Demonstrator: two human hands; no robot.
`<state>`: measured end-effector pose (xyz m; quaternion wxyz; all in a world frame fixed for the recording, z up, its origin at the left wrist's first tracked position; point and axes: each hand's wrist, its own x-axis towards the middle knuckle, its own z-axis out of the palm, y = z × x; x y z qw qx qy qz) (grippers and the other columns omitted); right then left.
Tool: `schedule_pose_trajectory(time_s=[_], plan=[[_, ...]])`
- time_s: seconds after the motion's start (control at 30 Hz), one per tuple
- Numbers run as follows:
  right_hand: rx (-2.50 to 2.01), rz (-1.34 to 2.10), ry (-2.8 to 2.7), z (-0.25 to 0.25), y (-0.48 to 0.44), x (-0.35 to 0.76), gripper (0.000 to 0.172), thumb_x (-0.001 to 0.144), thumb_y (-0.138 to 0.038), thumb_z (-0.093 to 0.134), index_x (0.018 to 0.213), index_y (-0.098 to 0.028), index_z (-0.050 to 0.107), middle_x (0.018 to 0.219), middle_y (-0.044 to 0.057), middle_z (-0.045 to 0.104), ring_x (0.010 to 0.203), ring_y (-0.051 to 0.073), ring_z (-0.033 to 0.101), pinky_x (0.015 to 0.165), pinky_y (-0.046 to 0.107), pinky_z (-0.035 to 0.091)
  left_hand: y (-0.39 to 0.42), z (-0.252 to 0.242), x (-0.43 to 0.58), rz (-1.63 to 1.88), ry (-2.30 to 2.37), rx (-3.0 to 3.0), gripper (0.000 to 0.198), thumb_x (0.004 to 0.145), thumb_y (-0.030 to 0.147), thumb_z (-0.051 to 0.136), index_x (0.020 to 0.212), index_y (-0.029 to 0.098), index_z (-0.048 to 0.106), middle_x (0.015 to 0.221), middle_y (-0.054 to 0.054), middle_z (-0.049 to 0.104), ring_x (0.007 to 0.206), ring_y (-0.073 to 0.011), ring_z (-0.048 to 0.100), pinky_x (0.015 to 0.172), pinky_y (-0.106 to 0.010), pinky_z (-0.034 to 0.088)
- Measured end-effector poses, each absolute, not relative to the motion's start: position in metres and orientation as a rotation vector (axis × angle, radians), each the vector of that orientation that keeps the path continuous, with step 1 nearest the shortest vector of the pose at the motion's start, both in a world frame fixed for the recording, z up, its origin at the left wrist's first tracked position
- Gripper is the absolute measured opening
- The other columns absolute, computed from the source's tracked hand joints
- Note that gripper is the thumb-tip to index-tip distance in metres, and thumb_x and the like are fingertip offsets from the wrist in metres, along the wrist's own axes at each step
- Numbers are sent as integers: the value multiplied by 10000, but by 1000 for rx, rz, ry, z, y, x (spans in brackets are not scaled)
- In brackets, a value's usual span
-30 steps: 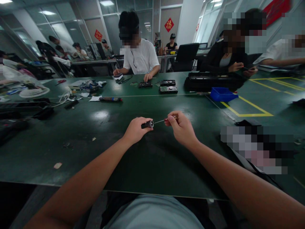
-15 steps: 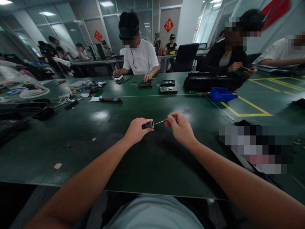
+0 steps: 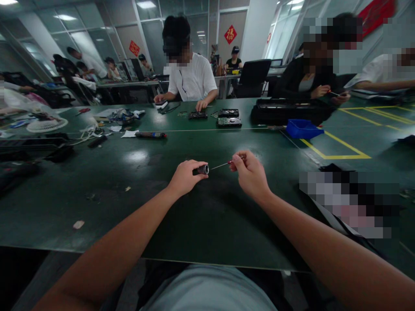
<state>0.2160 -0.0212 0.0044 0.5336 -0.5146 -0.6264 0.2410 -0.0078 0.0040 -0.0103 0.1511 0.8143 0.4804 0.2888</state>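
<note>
My left hand (image 3: 186, 178) is closed around a short dark cylinder (image 3: 202, 169), its round metallic-rimmed end turned to the right. What lies inside that end is too small to make out. Between the fingers of my right hand (image 3: 250, 175) is a screwdriver (image 3: 230, 162) with a reddish handle and a thin metal shaft. The shaft slants down to the left, its tip close to the cylinder's open end. Whether the tip touches the cylinder, I cannot tell. Both hands are just above the green tabletop (image 3: 194, 224).
Across the table, a person in a white shirt (image 3: 194, 77) handles dark parts near a circuit-board unit (image 3: 229, 122). A blue tray (image 3: 303, 128) and a long black housing (image 3: 288, 111) stand at right. A pen-like tool (image 3: 151, 135) and a white fan (image 3: 47, 124) lie left.
My right hand has shifted slightly right with the screwdriver, drawing its tip back from the cylinder. My left hand has stayed nearly still.
</note>
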Motion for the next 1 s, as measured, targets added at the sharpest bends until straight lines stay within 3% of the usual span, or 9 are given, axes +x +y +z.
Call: schedule_pose_trajectory(time_s=[0.63, 0.83, 1.0], plan=[[-1234, 453, -1606, 7, -25, 217, 139, 981, -324, 471, 933, -224, 556, 786, 20, 674, 729, 183, 647, 699, 342, 461, 5, -12, -7, 819, 1386, 2290, 377, 800, 303, 772, 1166, 242, 710, 1124, -61, 714, 1052, -261, 624, 950, -426, 445], [-1198, 447, -1569, 8, -27, 217, 135, 982, -332, 473, 943, -227, 549, 794, 17, 669, 735, 182, 646, 705, 345, 472, 3, -9, -5, 1031, 1374, 2087, 307, 826, 299, 731, 1112, 201, 680, 1092, -73, 688, 1002, -236, 627, 934, -395, 472], [-1161, 446, -1540, 9, -26, 219, 141, 983, -344, 480, 948, -229, 553, 800, 17, 665, 736, 181, 644, 692, 343, 482, 8, -11, -3, 1156, 1200, 1730, 374, 902, 282, 608, 1262, 187, 563, 1136, -93, 658, 1005, -203, 626, 952, -378, 469]])
